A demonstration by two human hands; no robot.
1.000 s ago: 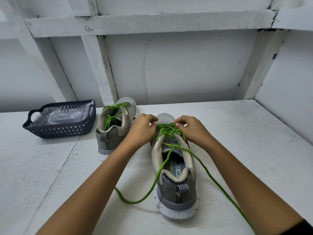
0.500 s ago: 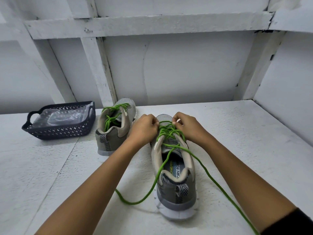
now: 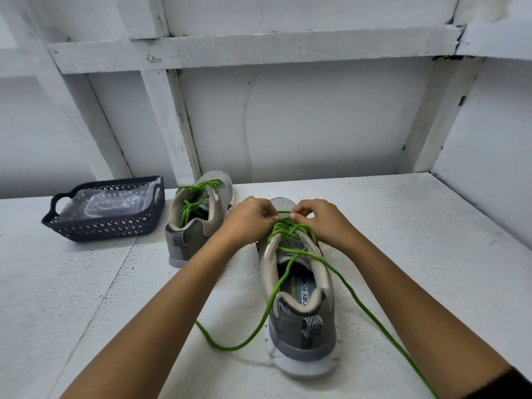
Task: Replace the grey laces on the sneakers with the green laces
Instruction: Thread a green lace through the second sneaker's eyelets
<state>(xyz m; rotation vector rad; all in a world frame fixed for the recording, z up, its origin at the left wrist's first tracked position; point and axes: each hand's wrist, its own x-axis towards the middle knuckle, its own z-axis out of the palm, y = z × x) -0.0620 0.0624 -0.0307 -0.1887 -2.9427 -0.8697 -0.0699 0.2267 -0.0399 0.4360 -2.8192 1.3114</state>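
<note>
- Near sneaker (image 3: 299, 298) centre table (image 3: 417, 240), heel toward wearer, green lace (image 3: 288, 231) crisscrossed over tongue.
- Left hand (image 3: 249, 218) and right hand (image 3: 322, 218) both pinching lace at 12 o'clock end of eyelets, fingertips nearly touching.
- Two loose lace ends trail to 6 o'clock, off heel sides.
- Second sneaker (image 3: 198, 217) at 10 o'clock, green-laced.
- Basket (image 3: 106, 223) at 9 o'clock, clear plastic inside.

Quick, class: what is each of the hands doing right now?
Left hand: closed, pinching the green lace over the near sneaker.
Right hand: closed, pinching the same lace.
</note>
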